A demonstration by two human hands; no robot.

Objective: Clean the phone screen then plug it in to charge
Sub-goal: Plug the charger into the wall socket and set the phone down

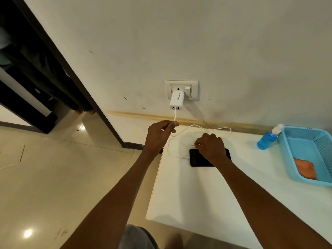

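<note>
Black phone (pixel 199 159) flat, screen up, on white table (pixel 206 194) near the wall; white cable (pixel 212 129) looped just behind it, plugged into its left end. Right hand (pixel 210 147) palm-down above the phone, fingers curled, pinching a cable loop. Left hand (pixel 159 134), arm outstretched, fingertips clamped on the cable below white charger (pixel 176 102) in wall socket (pixel 181 89). At right: blue bottle (pixel 267 138), blue basket (pixel 305 139) holding orange cloth (pixel 305 168).

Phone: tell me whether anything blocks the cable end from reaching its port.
Nothing visible does. The right hand pinches the cable end just above the phone; only bare table and cable loops lie around it. The port itself cannot be made out.
</note>
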